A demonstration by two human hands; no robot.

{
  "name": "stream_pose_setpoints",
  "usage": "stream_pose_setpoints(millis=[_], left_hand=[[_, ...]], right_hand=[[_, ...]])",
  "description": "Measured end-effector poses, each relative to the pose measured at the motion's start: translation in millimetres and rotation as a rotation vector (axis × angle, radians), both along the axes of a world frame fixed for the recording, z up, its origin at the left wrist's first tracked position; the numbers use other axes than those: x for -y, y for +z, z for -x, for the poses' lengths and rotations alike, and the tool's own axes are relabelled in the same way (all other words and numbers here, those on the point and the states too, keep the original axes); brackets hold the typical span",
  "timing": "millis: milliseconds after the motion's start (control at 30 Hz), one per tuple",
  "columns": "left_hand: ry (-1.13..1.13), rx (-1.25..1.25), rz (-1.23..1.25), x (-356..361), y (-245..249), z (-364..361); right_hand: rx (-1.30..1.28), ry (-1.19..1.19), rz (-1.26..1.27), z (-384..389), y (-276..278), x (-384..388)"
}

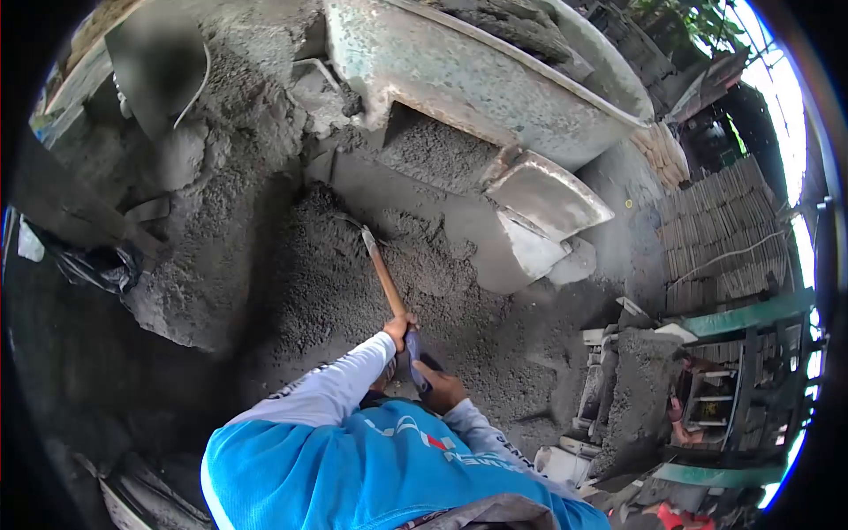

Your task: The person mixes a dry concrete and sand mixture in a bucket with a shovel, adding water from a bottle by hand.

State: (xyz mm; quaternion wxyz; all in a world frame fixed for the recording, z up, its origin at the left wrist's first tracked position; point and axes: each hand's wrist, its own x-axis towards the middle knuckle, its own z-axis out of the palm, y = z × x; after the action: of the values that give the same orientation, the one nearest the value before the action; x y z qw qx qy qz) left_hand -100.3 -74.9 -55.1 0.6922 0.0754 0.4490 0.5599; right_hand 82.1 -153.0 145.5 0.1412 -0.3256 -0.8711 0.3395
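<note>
Left hand (400,329) clenches ahead of curled right hand (443,391).

Can't see full head of long-handled tool (382,274) toward 10 o'clock, sunk in grit (309,300). Can't identify blurred dark panel (155,71) farther out. Getting only part of blue shirt (362,468) at 6, cut off by bottom edge.

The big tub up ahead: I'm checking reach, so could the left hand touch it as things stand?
Probably not: the left hand is wrapped around the wooden handle, and the big tub stands well ahead of it, beyond the grey mix.
</note>
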Motion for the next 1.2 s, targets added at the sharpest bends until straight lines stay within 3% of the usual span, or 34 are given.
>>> stream_pose_setpoints(millis=[33,67,100,167,200,267,333,433,500,533,567,600,633,700,733,767,800,867,933,1000,1067,1100,1133,1200], left_hand=[[-0.033,-0.144,-0.274,-6,-3,-3],[-0.058,0.145,-0.098,-21,52,-3],[-0.036,0.417,0.117,-35,119,-2],[-0.101,0.47,-0.005,-70,251,-5],[-0.164,0.585,-0.108,-78,307,-4],[-0.167,0.743,-0.153,-93,392,-16],[-0.133,0.765,-0.314,-106,439,-26],[-0.079,0.861,-0.422,-138,436,-36],[-0.083,0.742,-0.436,-175,368,-33],[-0.084,0.821,-0.302,-196,309,-27],[0.012,0.749,-0.133,-193,266,-24],[0.031,0.685,-0.027,-186,214,-20],[-0.133,0.45,0.104,-150,202,-6],[-0.265,0.221,0.131,-111,132,-8],[-0.298,-0.422,0.026,-92,81,-15],[-0.329,-0.24,0.069,-68,62,-25],[-0.358,-0.069,0.128,-44,45,-34],[-0.286,0.216,0.199,-18,71,-36],[-0.235,0.359,0.182,-1,121,-26],[-0.218,0.446,0.095,12,181,-5],[-0.218,0.269,-0.256,41,225,18],[-0.163,0.146,-0.447,61,242,30],[-0.268,0.602,-0.056,72,281,50],[-0.284,1.087,-0.159,123,306,74]], right_hand=[[-0.059,-0.019,-0.13,-3,20,-10],[-0.115,-0.037,-0.261,0,59,-32],[0.048,-0.082,-0.36,10,131,-56],[-0.085,-0.197,-0.514,18,240,-100],[-0.203,-0.13,-0.564,16,285,-120],[-0.109,-0.09,-0.622,5,357,-143],[-0.064,-0.034,-0.641,7,419,-150],[-0.017,-0.032,-0.447,25,442,-173],[-0.076,0.014,-0.353,38,379,-214],[-0.007,-0.321,-0.175,57,336,-214],[0.244,-0.398,-0.135,64,273,-221],[0.21,-0.309,-0.219,64,242,-198],[0.267,-0.235,-0.256,48,183,-187],[0.341,-0.218,-0.151,34,176,-125],[0.208,-0.21,-0.14,25,150,-94],[0.072,-0.194,-0.158,25,131,-63],[0.27,-0.219,0.116,22,122,-38],[0.11,-0.044,0.102,7,123,-19],[-0.089,0.016,0.67,-2,155,-33],[-0.457,-0.187,0.315,11,186,-56],[-0.594,-0.629,0.534,41,166,-74],[-0.567,-0.736,0.648,56,134,-90],[-0.54,-0.842,0.758,77,103,-105],[-0.693,-0.699,1.285,134,80,-112]])
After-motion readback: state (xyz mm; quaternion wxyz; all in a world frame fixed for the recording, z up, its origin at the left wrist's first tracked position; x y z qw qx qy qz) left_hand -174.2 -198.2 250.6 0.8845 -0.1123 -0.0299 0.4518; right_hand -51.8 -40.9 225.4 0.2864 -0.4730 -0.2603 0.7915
